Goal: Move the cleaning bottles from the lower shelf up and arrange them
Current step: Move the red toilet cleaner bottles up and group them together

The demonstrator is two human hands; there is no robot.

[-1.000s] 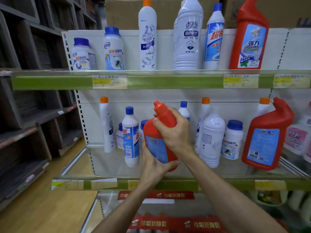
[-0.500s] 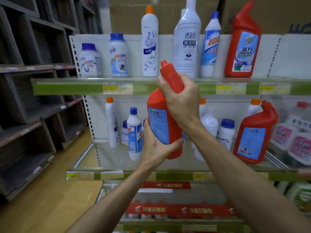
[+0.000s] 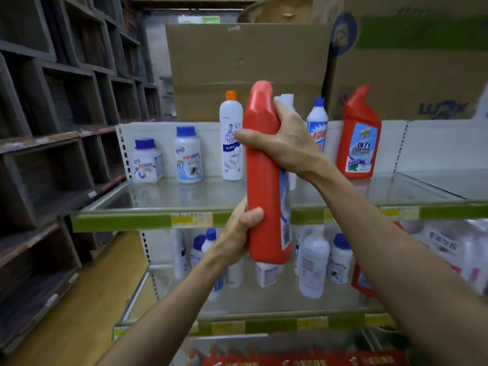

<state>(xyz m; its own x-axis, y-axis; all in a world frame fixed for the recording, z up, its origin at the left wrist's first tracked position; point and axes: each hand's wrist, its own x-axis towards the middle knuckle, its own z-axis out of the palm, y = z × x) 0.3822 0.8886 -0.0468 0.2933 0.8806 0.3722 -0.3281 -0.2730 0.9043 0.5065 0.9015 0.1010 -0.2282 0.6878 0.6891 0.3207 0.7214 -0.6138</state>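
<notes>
**Red bottle held at the upper shelf's front edge**

You hold the tall red plastic bottle (image 3: 265, 180) upright before the glass upper shelf (image 3: 163, 199). Your right hand (image 3: 287, 143) wraps its shoulder; your left hand (image 3: 237, 233) grips its base, apparently clear of the glass.

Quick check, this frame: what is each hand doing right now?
Left hand: grips the lower body of the red bottle.
Right hand: grips the same bottle's upper part.
</notes>
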